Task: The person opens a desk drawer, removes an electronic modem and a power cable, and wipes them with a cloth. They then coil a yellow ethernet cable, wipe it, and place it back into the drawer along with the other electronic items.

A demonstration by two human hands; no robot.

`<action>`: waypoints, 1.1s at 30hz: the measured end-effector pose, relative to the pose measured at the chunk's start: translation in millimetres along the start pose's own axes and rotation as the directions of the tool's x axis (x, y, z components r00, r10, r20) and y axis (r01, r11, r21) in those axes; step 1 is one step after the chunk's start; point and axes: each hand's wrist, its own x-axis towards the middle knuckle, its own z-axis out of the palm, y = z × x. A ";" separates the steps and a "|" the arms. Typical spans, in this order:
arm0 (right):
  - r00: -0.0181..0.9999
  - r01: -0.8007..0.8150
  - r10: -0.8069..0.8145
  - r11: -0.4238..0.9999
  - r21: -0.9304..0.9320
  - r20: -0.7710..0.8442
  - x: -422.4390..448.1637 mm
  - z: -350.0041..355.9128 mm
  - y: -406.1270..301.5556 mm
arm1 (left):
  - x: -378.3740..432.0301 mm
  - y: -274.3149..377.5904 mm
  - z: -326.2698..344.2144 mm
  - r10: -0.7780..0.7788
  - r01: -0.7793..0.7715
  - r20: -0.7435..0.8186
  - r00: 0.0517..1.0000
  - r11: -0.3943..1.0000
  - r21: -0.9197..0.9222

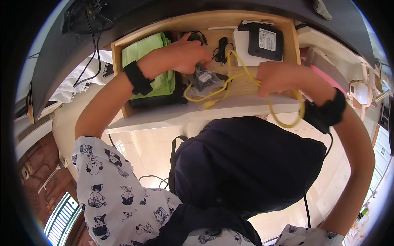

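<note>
A yellow network cable [246, 75] is gripped in my right hand [272, 78] above the right part of an open wooden drawer [246, 90]. One loop hangs over the drawer's front, and a plug [209, 104] dangles to the left. My left hand [192, 53] reaches into the drawer with curled fingers, just above a clear plastic bag [204, 78] with dark contents. Whether it grips the bag is unclear. Close to its fingers lie a coiled black cable [195, 37] and a bundled black cable [221, 50].
A folded green cloth [147, 61] fills the drawer's left side. At the back right, a black box-shaped device [265, 41] with a printed label rests on a white device [241, 46]. Black cables [92, 37] hang from the dark desktop [52, 61]. A dark bag [246, 163] is before me.
</note>
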 end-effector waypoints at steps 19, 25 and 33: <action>0.778 0.409 0.065 0.704 0.581 -0.625 -177.2 12.2 51.5 | -28.8 65.8 -58.6 0.128 -0.373 -0.597 0.792 0.876 -0.307; 0.743 0.633 -0.165 0.489 0.600 -0.649 -172.6 8.2 44.7 | -31.5 113.5 -88.2 -0.145 -0.671 -0.889 0.434 0.607 -0.426; 0.691 0.718 -0.265 0.361 0.596 -0.672 -158.4 12.0 26.8 | -17.7 111.0 -84.8 0.222 -0.692 -0.656 0.721 0.222 -0.687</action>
